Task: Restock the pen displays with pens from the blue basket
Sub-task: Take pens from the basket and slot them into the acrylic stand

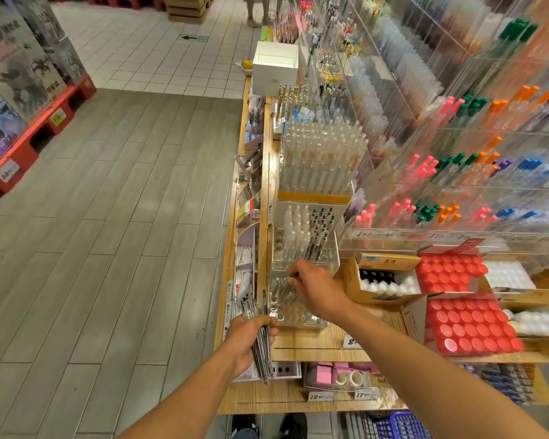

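The right hand's fingertips pinch a single dark-tipped pen over the nearest clear acrylic pen display, a block of round holes at the front of the wooden shelf; the wrist bends down and the forearm reaches in from the lower right. The left hand curls its fingers around a bundle of pens, held upright just left of that display, at the shelf's edge. Behind the display, a second rack holds clear and black pens, and a taller one is packed with clear pens. Right of the hands sit boxes of red-capped bottles. The blue basket rests on the floor at the bottom edge, below the shelf.
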Motion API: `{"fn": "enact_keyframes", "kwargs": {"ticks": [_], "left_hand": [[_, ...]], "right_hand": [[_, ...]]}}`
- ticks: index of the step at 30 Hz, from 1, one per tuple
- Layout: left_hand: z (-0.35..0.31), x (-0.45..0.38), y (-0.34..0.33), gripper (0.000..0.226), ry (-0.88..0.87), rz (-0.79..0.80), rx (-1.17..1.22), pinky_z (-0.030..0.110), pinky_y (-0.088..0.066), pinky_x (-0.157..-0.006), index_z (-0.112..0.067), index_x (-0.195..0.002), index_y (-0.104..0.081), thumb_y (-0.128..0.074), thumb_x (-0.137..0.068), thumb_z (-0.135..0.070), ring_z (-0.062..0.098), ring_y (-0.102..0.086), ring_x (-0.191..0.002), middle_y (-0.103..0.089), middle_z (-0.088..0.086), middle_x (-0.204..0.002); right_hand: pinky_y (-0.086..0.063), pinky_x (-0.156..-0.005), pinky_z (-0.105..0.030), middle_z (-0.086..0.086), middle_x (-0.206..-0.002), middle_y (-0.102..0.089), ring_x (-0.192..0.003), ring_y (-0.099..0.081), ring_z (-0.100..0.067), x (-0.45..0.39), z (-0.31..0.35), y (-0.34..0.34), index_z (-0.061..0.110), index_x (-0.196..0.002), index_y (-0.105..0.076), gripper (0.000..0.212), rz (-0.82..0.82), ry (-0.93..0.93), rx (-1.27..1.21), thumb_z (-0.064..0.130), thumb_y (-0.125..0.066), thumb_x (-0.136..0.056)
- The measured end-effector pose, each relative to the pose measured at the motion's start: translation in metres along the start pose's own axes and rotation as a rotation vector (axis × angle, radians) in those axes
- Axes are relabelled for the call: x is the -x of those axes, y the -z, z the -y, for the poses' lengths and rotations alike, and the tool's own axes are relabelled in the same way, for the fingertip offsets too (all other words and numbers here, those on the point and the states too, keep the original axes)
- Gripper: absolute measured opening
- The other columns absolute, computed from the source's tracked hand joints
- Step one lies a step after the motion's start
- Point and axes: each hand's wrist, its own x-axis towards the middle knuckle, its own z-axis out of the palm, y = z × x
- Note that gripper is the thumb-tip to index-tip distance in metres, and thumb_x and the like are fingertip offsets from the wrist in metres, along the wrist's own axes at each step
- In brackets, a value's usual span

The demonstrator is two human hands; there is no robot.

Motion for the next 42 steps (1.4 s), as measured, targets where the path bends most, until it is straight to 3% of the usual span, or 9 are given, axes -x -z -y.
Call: {"fn": "enact_keyframes", "kwargs": {"ticks": [7,13,15,19,26,30,32,36,42], "left_hand": [[0.001,-0.003,-0.001,0.025,-0.002,0.034,-0.031,0.04,-0.054,-0.073,0.015,-0.115,-0.06,-0.06,-0.095,-0.001,0.022,-0.063,-0.061,-0.068,0.021,-0.081],[0.004,-0.007,0.003,0.023,-0.016,0.071,-0.043,0.054,-0.052,-0.092,0.014,-0.11,-0.063,-0.064,-0.092,-0.001,0.023,-0.065,-0.064,-0.073,0.02,-0.081],[0.002,-0.005,0.003,0.018,-0.032,0.079,-0.037,0.047,-0.056,-0.082,0.01,-0.105,-0.064,-0.066,-0.091,-0.001,0.024,-0.066,-0.07,-0.075,0.021,-0.091],[-0.001,-0.002,0.002,0.026,-0.046,0.136,0.014,0.034,-0.058,-0.068,0.006,-0.11,-0.061,-0.07,-0.087,-0.003,0.024,-0.07,-0.077,-0.075,0.019,-0.107],[-0.009,0.004,-0.003,0.07,-0.04,0.287,0.078,0.035,-0.06,-0.064,0.005,-0.142,-0.033,-0.073,-0.084,-0.003,0.028,-0.071,-0.081,-0.071,0.024,-0.116],[-0.009,0.004,-0.006,0.059,-0.016,0.285,0.16,0.035,-0.06,-0.061,0.005,-0.137,-0.044,-0.07,-0.086,-0.006,0.029,-0.071,-0.074,-0.072,0.025,-0.109],[-0.007,0.002,-0.003,0.044,-0.011,0.196,0.159,0.034,-0.061,-0.058,0.002,-0.129,-0.055,-0.067,-0.088,-0.006,0.029,-0.072,-0.072,-0.075,0.023,-0.099],[-0.004,-0.004,0.008,0.037,-0.007,0.028,0.067,0.035,-0.063,-0.061,-0.002,-0.125,-0.047,-0.064,-0.092,0.003,0.03,-0.074,-0.082,-0.076,0.018,-0.099],[-0.001,-0.007,0.014,0.033,0.011,-0.02,0.099,0.035,-0.063,-0.061,0.006,-0.123,-0.051,-0.062,-0.091,0.006,0.034,-0.075,-0.089,-0.075,0.023,-0.1]], "right_hand": [[-0.043,-0.091,-0.03,-0.003,-0.097,-0.064,-0.096,-0.052,-0.019,0.001,0.002,-0.019,0.012,-0.096,-0.065,0.01,-0.008,0.091,0.15,0.014,-0.055,-0.095],[-0.045,-0.085,-0.038,-0.008,-0.092,-0.063,-0.089,-0.055,-0.027,-0.006,0.006,-0.031,0.007,-0.09,-0.07,0.015,-0.02,0.141,0.358,-0.001,-0.06,-0.082],[-0.044,-0.088,-0.037,-0.006,-0.095,-0.063,-0.093,-0.054,-0.026,-0.007,0.004,-0.031,0.009,-0.091,-0.072,0.014,0.001,0.146,0.367,0.004,-0.062,-0.083],[-0.047,-0.085,-0.03,-0.002,-0.096,-0.066,-0.092,-0.057,-0.018,-0.004,0.006,-0.02,0.012,-0.098,-0.069,0.012,-0.047,0.0,0.041,0.02,-0.063,-0.091],[-0.048,-0.063,-0.023,-0.005,-0.087,-0.066,-0.073,-0.058,-0.015,0.003,0.009,0.006,0.011,-0.1,-0.064,0.012,0.234,-0.334,-0.632,0.02,-0.065,-0.092],[-0.046,-0.06,-0.025,-0.004,-0.083,-0.062,-0.067,-0.055,-0.013,0.003,0.006,0.016,0.011,-0.095,-0.06,0.004,0.186,-0.397,-0.811,0.015,-0.061,-0.094],[-0.047,-0.062,-0.022,-0.005,-0.089,-0.062,-0.071,-0.055,-0.011,-0.001,0.003,0.024,0.011,-0.101,-0.06,0.009,0.073,-0.372,-0.783,0.017,-0.06,-0.095],[-0.05,-0.068,-0.016,-0.001,-0.09,-0.06,-0.077,-0.054,-0.005,-0.001,0.0,0.029,0.015,-0.103,-0.062,0.011,-0.133,-0.228,-0.605,0.018,-0.064,-0.092],[-0.054,-0.068,-0.025,0.006,-0.082,-0.061,-0.069,-0.057,-0.005,0.008,0.001,0.008,0.021,-0.106,-0.059,0.013,-0.109,-0.104,-0.342,0.02,-0.063,-0.093]]}}
